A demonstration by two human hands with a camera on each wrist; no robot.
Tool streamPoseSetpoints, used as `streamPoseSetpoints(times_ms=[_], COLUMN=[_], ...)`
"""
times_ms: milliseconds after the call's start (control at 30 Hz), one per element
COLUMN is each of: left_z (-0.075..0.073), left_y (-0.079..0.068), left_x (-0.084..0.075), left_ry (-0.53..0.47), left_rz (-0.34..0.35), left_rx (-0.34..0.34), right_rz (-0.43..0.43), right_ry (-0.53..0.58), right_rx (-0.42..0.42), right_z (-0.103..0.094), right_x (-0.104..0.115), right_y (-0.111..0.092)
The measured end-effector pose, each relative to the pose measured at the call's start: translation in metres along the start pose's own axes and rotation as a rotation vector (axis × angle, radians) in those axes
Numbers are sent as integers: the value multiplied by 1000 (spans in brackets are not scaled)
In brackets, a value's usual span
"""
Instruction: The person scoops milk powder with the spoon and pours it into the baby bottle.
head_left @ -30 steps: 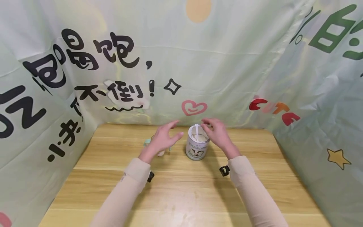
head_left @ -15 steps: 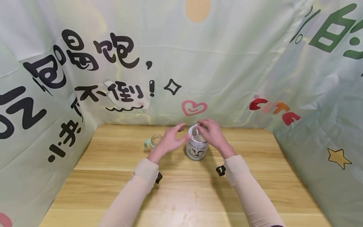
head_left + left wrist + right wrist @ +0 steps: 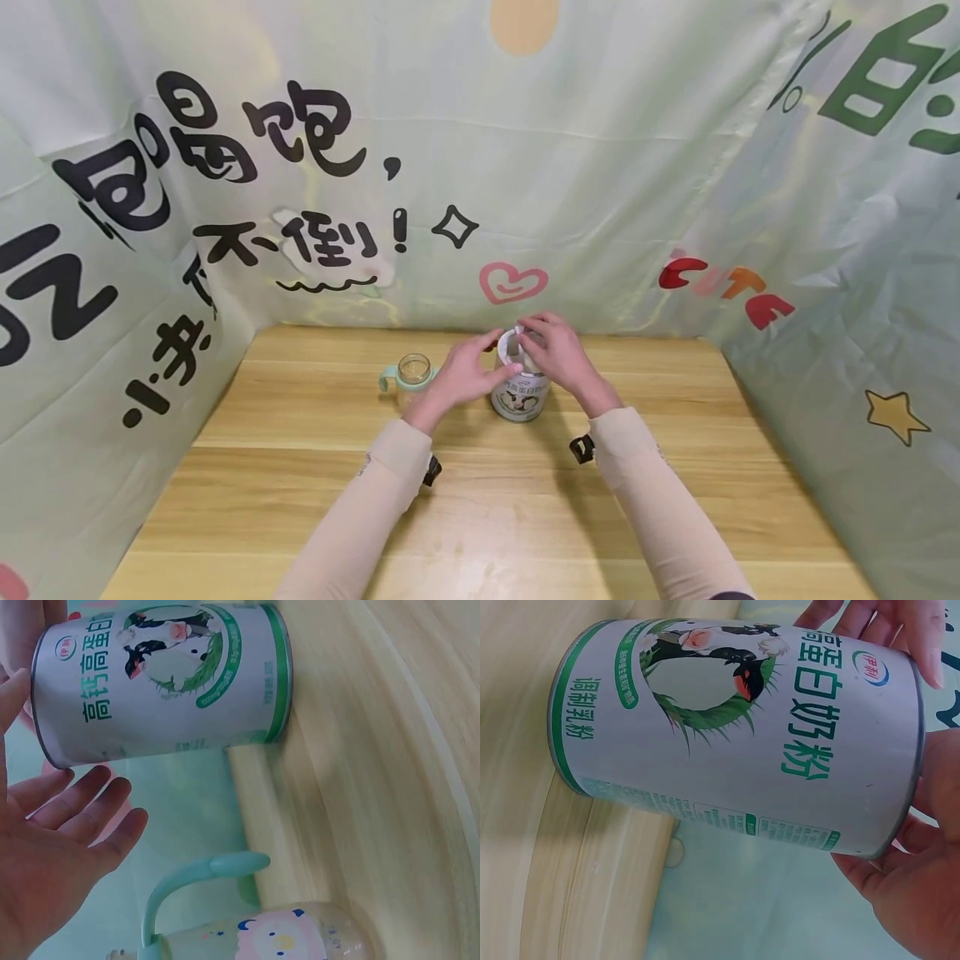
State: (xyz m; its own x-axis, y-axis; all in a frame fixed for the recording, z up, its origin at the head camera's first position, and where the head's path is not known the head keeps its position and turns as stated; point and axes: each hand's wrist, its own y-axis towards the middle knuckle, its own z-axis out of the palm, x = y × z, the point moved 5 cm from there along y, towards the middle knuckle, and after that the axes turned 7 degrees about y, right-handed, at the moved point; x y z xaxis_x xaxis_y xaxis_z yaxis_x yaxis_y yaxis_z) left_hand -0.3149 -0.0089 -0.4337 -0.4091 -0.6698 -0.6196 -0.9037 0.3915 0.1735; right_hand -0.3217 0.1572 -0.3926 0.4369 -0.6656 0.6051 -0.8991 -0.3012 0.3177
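A white milk powder can (image 3: 519, 398) with a cow picture and green base band stands upright and uncovered on the table. Inside it a white scoop (image 3: 518, 330) leans with its handle tip up at the rim. My right hand (image 3: 557, 354) reaches over the can's right side, thumb and fingertips pinching the handle top. On the left, my left hand (image 3: 463, 372) spreads beside the can, thumb in front, fingers behind at the rim level. The left wrist view shows this hand's fingers (image 3: 90, 802) straight and relaxed, holding nothing. The powder is mostly hidden by the hands.
Left of the can stands a clear lidless bottle (image 3: 414, 368) with mint handles, partly behind the left wrist; its side carries a pink animal print (image 3: 281, 936). The wooden table (image 3: 487, 517) ends against a printed cloth backdrop (image 3: 600, 208).
My left hand has moved right, from above the bottle to beside the can, uncovering the bottle. My right hand has shifted slightly left onto the scoop's handle. The can stays in place.
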Motion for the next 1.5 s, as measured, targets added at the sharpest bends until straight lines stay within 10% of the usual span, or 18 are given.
streamPoseSetpoints(times_ms=[1500], left_z=[0], left_y=[2], left_x=[-1], left_ry=[-57], left_rz=[36], left_rx=[-5], right_rz=[136], right_ry=[138], right_rx=[-215], right_z=[-30], right_x=[-16], right_y=[-6])
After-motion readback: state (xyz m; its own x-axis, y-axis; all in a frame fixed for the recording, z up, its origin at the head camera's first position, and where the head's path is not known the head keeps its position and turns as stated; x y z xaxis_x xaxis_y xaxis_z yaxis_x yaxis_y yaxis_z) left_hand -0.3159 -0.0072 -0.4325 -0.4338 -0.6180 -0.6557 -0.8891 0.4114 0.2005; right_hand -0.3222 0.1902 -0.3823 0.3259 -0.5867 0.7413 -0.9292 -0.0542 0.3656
